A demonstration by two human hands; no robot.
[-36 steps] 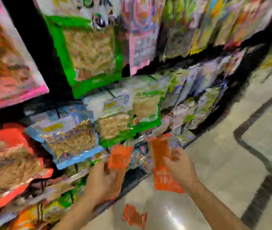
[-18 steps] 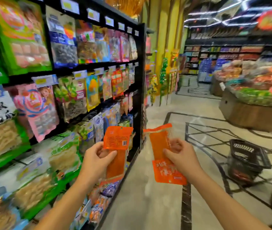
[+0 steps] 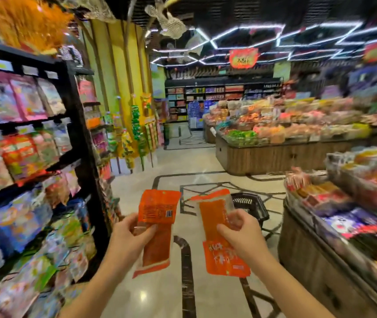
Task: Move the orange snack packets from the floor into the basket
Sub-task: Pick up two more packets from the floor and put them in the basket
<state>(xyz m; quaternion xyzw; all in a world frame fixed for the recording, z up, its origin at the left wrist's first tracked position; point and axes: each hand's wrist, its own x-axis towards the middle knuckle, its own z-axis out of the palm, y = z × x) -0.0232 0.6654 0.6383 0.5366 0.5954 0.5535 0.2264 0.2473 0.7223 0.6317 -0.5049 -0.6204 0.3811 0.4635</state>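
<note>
Two orange packets held upright: left hand (image 3: 129,235) clamped one packet (image 3: 157,228), right hand (image 3: 240,232) clamped other packet (image 3: 219,239). One black basket (image 3: 250,206) on floor (image 3: 205,166), 1 o'clock beyond right hand.

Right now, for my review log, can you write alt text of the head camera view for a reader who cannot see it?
Two bare hands each hold up an orange snack packet: the left hand grips one packet, the right hand the other packet. Just beyond them a black basket sits on the shop floor, with a snack shelf on the left.
</note>
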